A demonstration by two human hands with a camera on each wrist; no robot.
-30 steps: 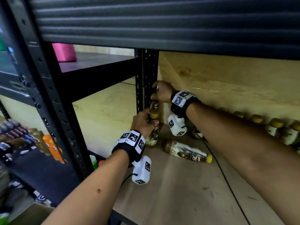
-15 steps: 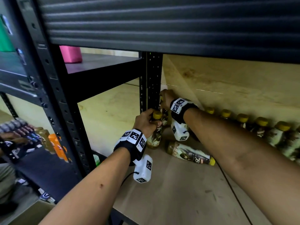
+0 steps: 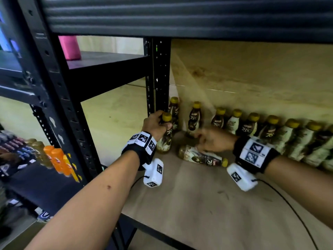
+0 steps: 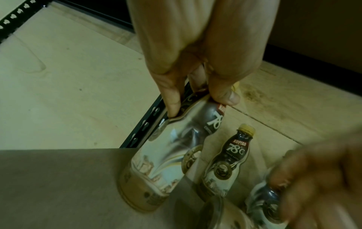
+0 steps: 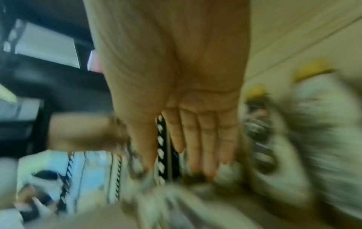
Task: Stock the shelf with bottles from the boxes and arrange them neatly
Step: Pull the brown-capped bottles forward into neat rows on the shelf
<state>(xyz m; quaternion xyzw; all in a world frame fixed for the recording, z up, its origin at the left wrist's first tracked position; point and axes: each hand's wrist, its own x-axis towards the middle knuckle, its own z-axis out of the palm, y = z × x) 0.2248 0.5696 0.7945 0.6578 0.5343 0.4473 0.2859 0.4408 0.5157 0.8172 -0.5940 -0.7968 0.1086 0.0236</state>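
My left hand (image 3: 156,126) grips an upright yellow-capped coffee bottle (image 3: 164,141) by its neck, beside the black shelf post (image 3: 161,78). The left wrist view shows the left hand (image 4: 197,100) pinching the bottle (image 4: 168,155) below its cap. My right hand (image 3: 210,141) hovers blurred over the base end of a bottle lying on its side (image 3: 200,156). In the right wrist view the right hand (image 5: 194,147) has straight fingers and holds nothing. Two bottles stand in the back corner (image 3: 173,109), and a row of several bottles (image 3: 252,125) lines the back wall.
The wooden shelf board (image 3: 198,204) is bare in front of the bottles. A dark shelf beam (image 3: 180,15) hangs low overhead. The neighbouring rack on the left holds orange bottles (image 3: 57,159) and a pink object (image 3: 69,47). Wrist-camera cables trail across the board.
My right hand left the bottle in the back corner and swung down and right to the lying bottle. The left hand keeps its grip on the upright bottle.
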